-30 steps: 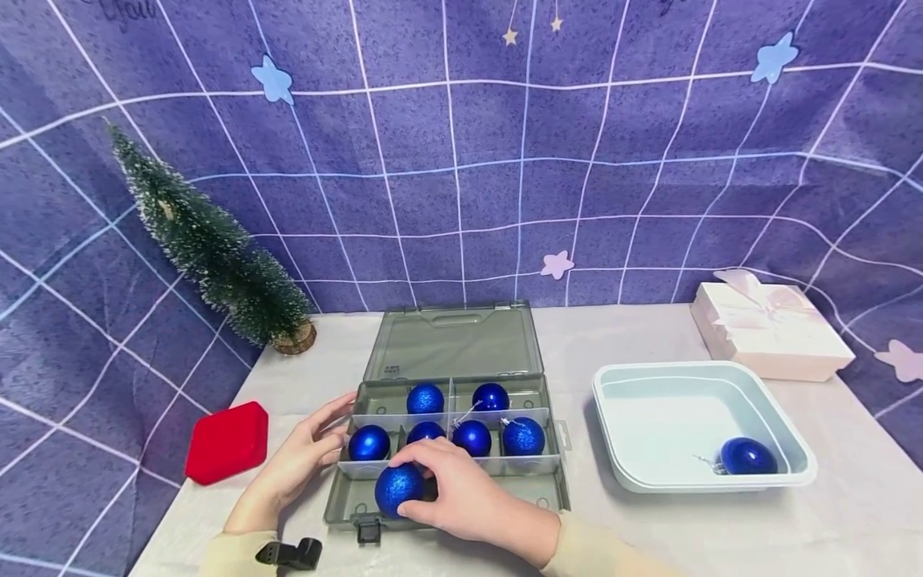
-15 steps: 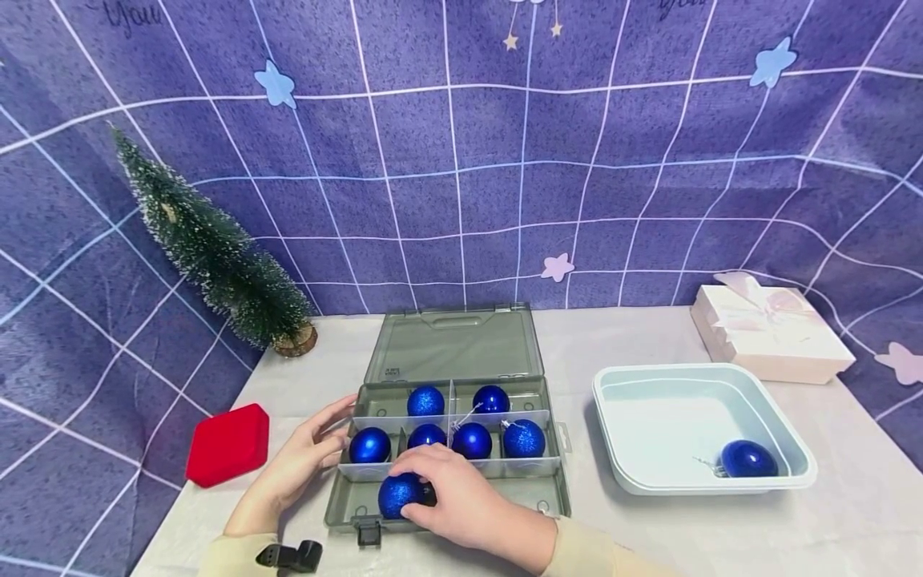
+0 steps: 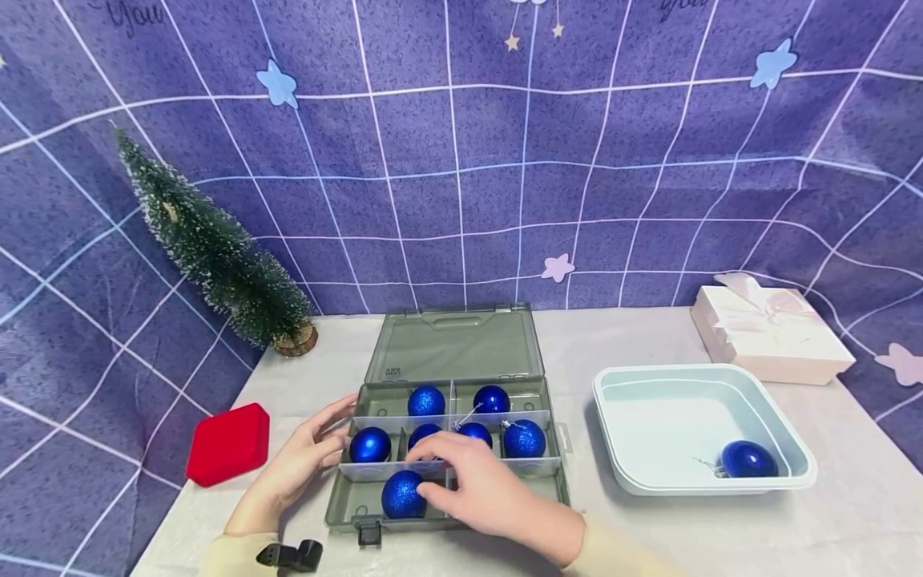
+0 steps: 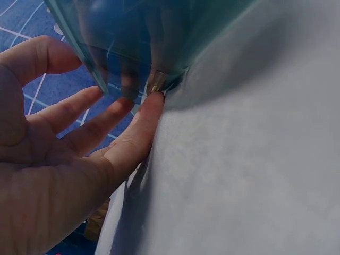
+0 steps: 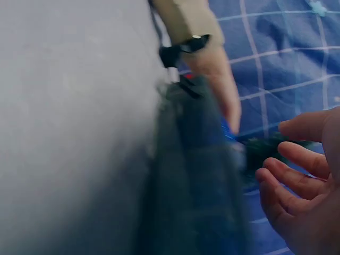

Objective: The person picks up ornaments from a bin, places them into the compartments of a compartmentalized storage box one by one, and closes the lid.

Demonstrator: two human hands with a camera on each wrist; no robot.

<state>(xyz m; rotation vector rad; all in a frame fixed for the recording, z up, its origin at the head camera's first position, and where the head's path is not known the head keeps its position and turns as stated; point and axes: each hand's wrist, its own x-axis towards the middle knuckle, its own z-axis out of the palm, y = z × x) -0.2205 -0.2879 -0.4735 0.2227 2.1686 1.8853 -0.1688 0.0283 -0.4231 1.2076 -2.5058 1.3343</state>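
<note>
A translucent grey-green divided box (image 3: 508,509) lies with its lid (image 3: 454,353) folded back. In its front-left compartment sits a glittery blue Christmas bauble (image 3: 401,494). My right hand (image 3: 479,485) hovers just right of this bauble, fingers parted; the thumb tip overlaps its edge, and I cannot tell if they touch. Nothing is in that hand in the right wrist view. My left hand (image 3: 299,461) rests its relaxed fingers along the box's left side. Several more blue baubles, such as a matte one (image 3: 370,445) and a glittery one (image 3: 524,438), occupy the middle and back rows.
To the right, a pale blue tub (image 3: 659,485) contains one shiny blue bauble (image 3: 748,459). Behind it stands a white gift box (image 3: 779,336) with a bow. On the left are a red case (image 3: 229,445) and a small frosted Christmas tree (image 3: 216,248).
The right hand has let go of the glittery bauble, which now rests in the front-left compartment, and its fingers have drawn back to the right. The left hand stays in place.
</note>
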